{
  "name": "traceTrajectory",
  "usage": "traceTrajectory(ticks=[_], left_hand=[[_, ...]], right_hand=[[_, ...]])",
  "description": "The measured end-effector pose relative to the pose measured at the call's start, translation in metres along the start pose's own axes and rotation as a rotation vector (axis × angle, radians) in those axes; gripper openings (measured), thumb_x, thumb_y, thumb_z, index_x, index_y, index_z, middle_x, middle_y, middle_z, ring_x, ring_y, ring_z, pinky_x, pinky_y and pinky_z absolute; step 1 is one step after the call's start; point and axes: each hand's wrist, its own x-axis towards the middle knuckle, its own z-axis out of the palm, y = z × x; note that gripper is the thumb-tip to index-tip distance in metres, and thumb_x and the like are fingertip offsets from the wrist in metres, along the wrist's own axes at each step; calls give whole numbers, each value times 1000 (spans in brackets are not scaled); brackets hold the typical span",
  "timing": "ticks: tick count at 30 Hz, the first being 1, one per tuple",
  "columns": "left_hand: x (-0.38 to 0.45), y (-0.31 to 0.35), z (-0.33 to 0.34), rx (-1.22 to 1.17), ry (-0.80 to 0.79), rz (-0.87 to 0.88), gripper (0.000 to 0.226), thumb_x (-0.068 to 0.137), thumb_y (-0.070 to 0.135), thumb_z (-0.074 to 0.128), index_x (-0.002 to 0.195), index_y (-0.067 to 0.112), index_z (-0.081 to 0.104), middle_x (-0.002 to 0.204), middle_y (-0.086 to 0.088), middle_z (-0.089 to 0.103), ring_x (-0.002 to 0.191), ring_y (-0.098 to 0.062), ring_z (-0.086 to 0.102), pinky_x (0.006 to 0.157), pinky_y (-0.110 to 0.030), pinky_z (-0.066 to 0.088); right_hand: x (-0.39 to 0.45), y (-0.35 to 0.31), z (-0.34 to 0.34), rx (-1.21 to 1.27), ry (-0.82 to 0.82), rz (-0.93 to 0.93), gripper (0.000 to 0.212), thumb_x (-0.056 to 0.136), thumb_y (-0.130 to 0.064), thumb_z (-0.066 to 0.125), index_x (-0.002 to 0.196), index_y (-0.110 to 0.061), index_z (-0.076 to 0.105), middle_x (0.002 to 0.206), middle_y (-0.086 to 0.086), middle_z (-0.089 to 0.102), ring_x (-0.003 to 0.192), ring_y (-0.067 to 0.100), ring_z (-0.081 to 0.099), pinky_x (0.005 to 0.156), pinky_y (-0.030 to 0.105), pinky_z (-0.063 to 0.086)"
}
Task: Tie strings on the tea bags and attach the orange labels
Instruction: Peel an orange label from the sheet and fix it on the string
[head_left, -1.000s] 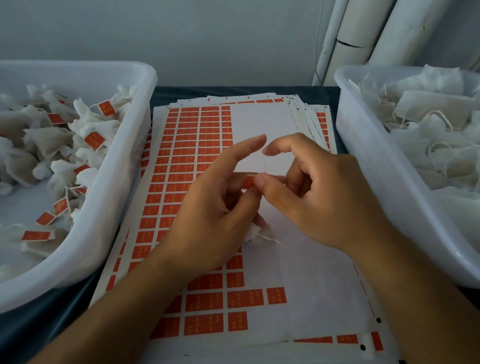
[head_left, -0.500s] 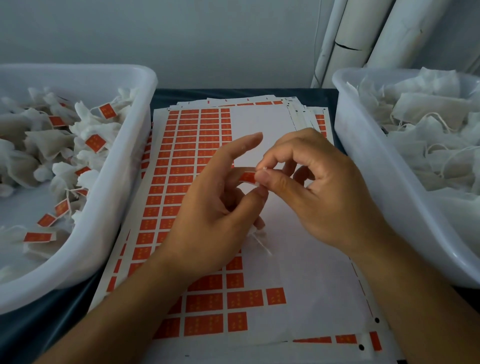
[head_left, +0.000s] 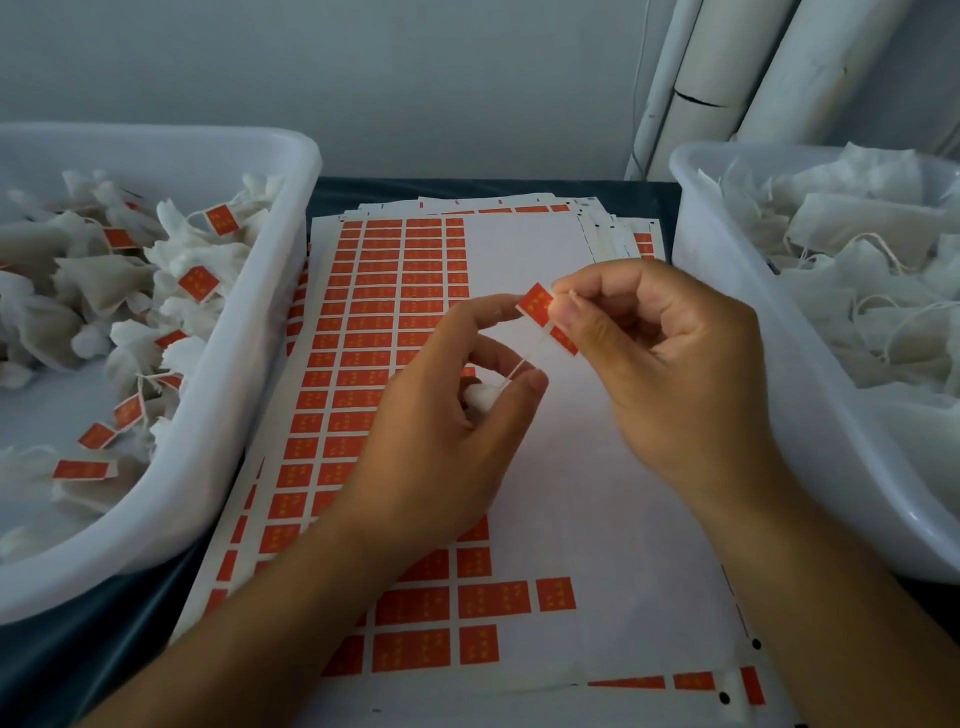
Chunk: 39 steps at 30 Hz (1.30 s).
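Nearest the camera, at the bottom of the frame, lay the sticker sheet (head_left: 597, 509), a white backing page with rows of orange labels remaining down its left half and along its lower edge, and a bare peeled area on the right. More sheets were stacked beneath it.

Above the sheet, mid-frame, the two hands met. The left hand (head_left: 441, 441) was curled around a small white tea bag (head_left: 475, 397), mostly hidden in the fingers, with the thumb and a finger pinching its string (head_left: 524, 364). The right hand (head_left: 670, 374) pinched an orange label (head_left: 540, 306) between thumb and forefinger, its other fingers curled. The string ran up from the left thumb to the label.

A second earlier, both hands had been lower and pressed close together, with only a sliver of orange visible between the fingertips. By this moment they had lifted and parted, the string was drawn taut, and the label showed as a folded flag around the string. That suggested the label had just been wrapped on and was being pressed closed, so this bag seemed nearly finished.

Farther back, at the left edge, a white tub (head_left: 249, 426) held finished tea bags with orange labels. At the right edge, another white tub (head_left: 727, 322) held tea bags with strings but no labels. Beyond these were a pale wall and white pipes (head_left: 727, 78) at upper right.
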Motion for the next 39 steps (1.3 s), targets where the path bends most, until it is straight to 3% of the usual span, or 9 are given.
traceTrajectory(ticks=[4,6,11,17,21,26,31,39], left_hand=[[-1,3,1,75,78,72,44,92,44,59,131,51,40,102,26,61,82,-4,68,62,-9,51],[-1,5,3,141,165,129,35,94,45,61,121,52,41,106,26,58,86,-2,66,66,-7,50],[3,10,5,276,453,317,20,92,32,70,98,31,51,100,8,58,85,0,55,68,-3,46],[3,8,3,338,438,264,18,89,36,76,97,20,74,95,5,64,85,-4,52,71,-1,41],[3,8,2,366,503,318,19,89,32,77,97,15,74,95,9,61,82,-3,52,72,-3,43],[2,7,1,354,475,302,21,90,29,79,107,16,78,88,-1,69,81,-5,51,69,-4,40],[4,5,-1,373,488,307,19,91,27,79,105,15,79,84,1,67,78,-5,49,66,-7,41],[7,2,-3,433,440,282,20,92,32,73,100,15,80,88,11,59,79,-3,48,65,-2,39]], right_hand=[[0,-2,3,47,25,61,18,95,-30,71,113,-26,68,95,-22,72,90,-2,72,74,9,54],[0,-3,4,75,23,88,26,93,-32,71,118,-25,65,92,-22,74,88,-3,72,72,8,53],[1,-6,6,149,24,129,27,91,-38,71,115,-32,61,91,-25,74,86,-5,73,70,7,52],[0,-10,5,203,4,132,29,88,-44,69,114,-32,63,89,-20,77,87,2,75,73,13,56],[0,-12,5,222,-19,133,26,88,-43,69,112,-34,62,88,-20,77,86,2,75,74,13,56],[0,-13,3,206,-40,123,24,91,-39,67,113,-33,62,89,-20,77,88,2,75,74,12,55],[0,-10,1,157,-87,86,28,97,-27,68,125,-28,59,97,-16,78,95,6,74,81,21,59],[-1,-6,3,-33,-72,-11,34,95,-29,72,127,-30,59,99,-28,71,97,-3,70,79,9,53]])
